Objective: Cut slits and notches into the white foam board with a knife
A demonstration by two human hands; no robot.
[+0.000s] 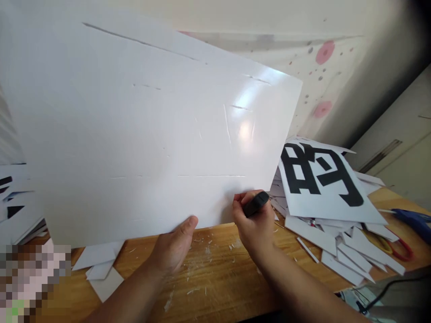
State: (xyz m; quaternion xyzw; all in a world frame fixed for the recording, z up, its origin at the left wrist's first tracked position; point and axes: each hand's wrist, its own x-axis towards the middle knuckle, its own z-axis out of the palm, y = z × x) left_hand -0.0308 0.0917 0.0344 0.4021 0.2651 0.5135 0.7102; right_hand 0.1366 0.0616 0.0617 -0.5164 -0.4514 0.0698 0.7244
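A large white board [151, 134] is tilted up in front of me and fills much of the view. Several thin slits and score lines run across its glossy face. My left hand [175, 246] grips its lower edge, the thumb on the front and the fingers hidden behind. Close to the lower right corner, my right hand [259, 224] is closed around a black-handled utility knife [256, 204], held like a pen. The knife's tip is hidden by the hand, so I cannot tell whether it touches the board.
On the wooden table [202, 291] lie small shavings. White offcuts [353, 260] pile up at right, under a sheet with a bold black character [303, 179]. Red-handled scissors [404, 251] and a blue tool [412, 222] lie beyond. More white pieces [104, 264] are at left.
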